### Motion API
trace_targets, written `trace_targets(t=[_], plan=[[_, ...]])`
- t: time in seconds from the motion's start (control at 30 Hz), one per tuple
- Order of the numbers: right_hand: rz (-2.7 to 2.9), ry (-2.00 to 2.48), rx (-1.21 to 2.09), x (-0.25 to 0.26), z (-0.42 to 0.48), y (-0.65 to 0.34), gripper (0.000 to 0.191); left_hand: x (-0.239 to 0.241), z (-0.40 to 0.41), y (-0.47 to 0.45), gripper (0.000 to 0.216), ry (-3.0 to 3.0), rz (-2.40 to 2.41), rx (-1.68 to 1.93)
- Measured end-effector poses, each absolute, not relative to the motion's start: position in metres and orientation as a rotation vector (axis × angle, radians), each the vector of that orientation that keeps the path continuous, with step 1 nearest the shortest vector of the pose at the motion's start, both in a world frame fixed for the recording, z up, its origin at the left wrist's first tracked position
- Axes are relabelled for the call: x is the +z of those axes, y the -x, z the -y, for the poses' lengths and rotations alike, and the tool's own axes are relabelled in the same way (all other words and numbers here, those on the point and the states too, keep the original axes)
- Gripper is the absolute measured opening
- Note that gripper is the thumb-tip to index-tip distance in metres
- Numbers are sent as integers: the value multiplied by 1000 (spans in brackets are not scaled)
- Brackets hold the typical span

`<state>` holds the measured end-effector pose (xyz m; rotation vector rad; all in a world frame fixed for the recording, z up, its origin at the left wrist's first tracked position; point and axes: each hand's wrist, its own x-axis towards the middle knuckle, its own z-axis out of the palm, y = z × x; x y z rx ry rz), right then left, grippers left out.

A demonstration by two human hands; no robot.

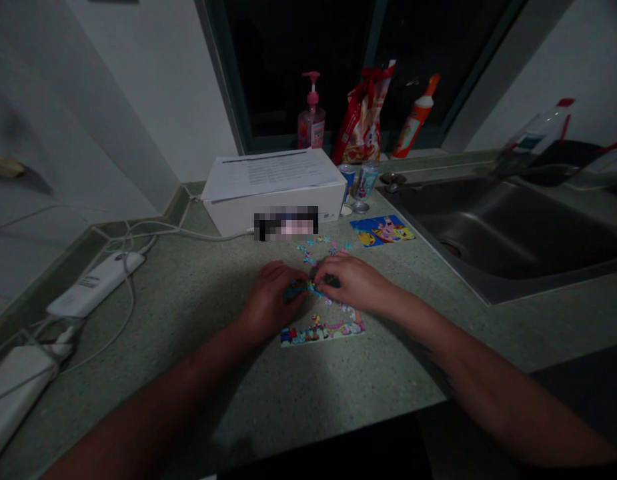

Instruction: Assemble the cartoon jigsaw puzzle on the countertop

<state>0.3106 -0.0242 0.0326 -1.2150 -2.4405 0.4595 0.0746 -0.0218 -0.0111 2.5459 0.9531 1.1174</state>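
Speckled counter (333,380) — puzzle pieces (313,287) between left hand (272,297) and right hand (357,281), pinched by both

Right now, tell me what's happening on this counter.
A person's left hand and right hand are close together over small colourful puzzle pieces on the counter; exactly what each one holds is too blurred to tell. A joined strip of pieces lies on the near side of the hands, with loose pieces beyond them. A bright picture card lies beside the sink.
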Motion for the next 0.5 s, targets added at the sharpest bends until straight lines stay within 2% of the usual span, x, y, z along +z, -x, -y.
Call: trace_targets(t=[0.5], plan=[[2445, 1178, 386, 32, 25, -308, 5, -11, 21, -75, 21, -2546, -956, 1118]])
